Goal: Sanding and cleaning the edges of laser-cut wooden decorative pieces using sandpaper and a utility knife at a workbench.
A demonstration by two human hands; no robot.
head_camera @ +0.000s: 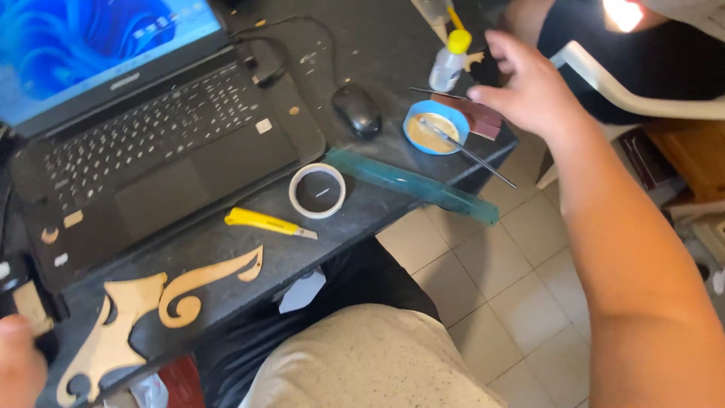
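your right hand (529, 83) hovers fingers spread and holding nothing at the worktop's (362, 219) far right corner, the brown block (477, 115) just below-left of it, while your left hand (19, 363), grip unclear, sits far off.

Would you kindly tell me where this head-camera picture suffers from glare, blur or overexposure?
In the head view, a blown-out white patch sits at the top right edge; the right hand is slightly motion-blurred near the glue bottle; the laptop screen glows bright blue, its details washed soft; the left hand at the bottom left corner is cropped and blurry.
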